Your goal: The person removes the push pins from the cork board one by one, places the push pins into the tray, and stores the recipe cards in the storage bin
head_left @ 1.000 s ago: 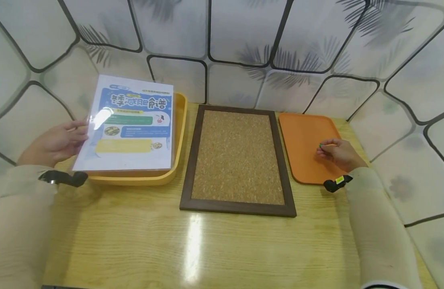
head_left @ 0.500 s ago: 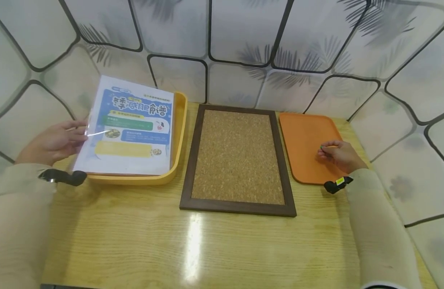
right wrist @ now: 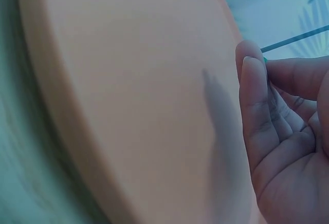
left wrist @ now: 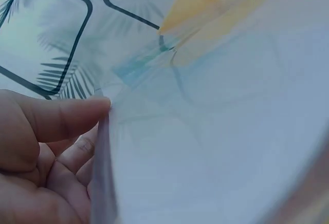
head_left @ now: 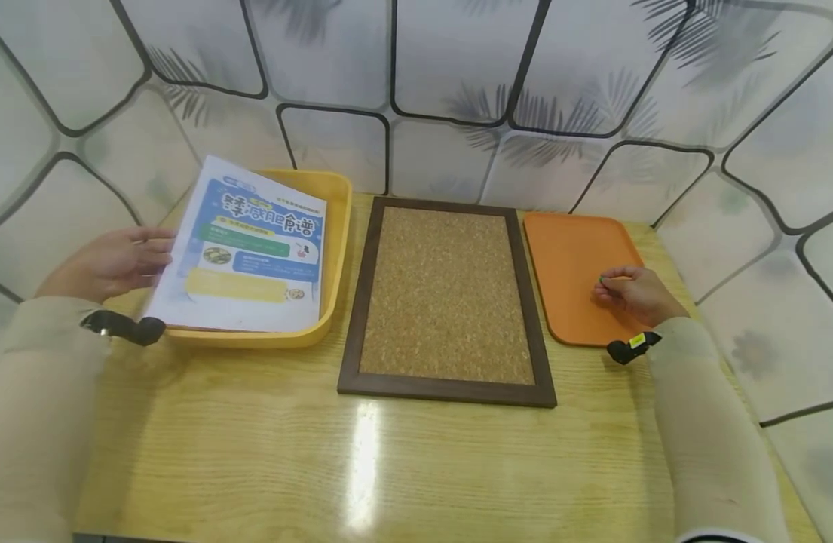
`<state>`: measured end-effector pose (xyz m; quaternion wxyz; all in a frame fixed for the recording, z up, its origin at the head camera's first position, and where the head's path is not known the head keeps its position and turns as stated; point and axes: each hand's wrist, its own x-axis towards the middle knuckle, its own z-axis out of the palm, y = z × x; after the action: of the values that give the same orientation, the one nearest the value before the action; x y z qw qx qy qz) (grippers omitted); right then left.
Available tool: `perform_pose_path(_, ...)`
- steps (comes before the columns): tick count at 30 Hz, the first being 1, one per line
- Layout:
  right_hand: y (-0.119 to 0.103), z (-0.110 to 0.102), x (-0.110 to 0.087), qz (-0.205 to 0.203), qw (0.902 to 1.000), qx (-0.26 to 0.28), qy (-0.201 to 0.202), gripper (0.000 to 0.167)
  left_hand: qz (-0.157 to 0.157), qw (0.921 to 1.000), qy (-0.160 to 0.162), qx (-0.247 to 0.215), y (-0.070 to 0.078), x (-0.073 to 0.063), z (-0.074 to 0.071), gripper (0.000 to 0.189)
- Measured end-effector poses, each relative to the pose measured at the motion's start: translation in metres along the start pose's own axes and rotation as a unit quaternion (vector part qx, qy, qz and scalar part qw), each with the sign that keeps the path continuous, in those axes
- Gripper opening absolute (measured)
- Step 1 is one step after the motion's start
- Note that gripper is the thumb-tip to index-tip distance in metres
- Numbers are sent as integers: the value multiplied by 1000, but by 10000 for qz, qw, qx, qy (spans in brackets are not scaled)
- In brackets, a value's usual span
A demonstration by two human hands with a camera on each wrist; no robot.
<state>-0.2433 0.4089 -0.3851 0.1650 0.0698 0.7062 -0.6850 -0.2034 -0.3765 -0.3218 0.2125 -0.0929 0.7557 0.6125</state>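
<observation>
My left hand (head_left: pixel 120 260) pinches the left edge of a printed poster sheet (head_left: pixel 249 249) with a blue, green and yellow design. The sheet leans over a yellow plastic bin (head_left: pixel 338 249), its upper left corner raised. In the left wrist view, my thumb (left wrist: pixel 72 116) lies on the edge of the clear-covered sheet (left wrist: pixel 205 147), with curled fingers behind it. Over the orange tray (head_left: pixel 565 264), my right hand (head_left: pixel 636 292) pinches a tiny green object (right wrist: pixel 265 60) between thumb and fingertip; most of it is hidden.
A cork board (head_left: pixel 450 294) with a dark brown frame lies between the bin and the tray. All stand on a light wooden table (head_left: pixel 253 437). A patterned wall covering (head_left: pixel 335 53) encloses the back and sides.
The sheet's upper edge has come down and shifted right, showing more of the bin's back rim. My left hand has moved slightly right. My right hand stays nearly still over the tray.
</observation>
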Motion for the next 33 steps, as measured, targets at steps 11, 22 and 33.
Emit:
perform_pose_path(11, -1, -1, -9, 144, 9990, 383, -159, 14, -73, 9969, -516, 596, 11, 10, 0, 62)
perform_pose_path(22, 1, -2, -9, 335, 9985, 332, -283, 16, -228, 9923, -310, 1173, 19, 6, 5, 56)
perform_pose_path(33, 1, -6, -5, 463, 9982, 203, -321, 15, -287, 9752, 327, 2168, 33, 2, 13, 55)
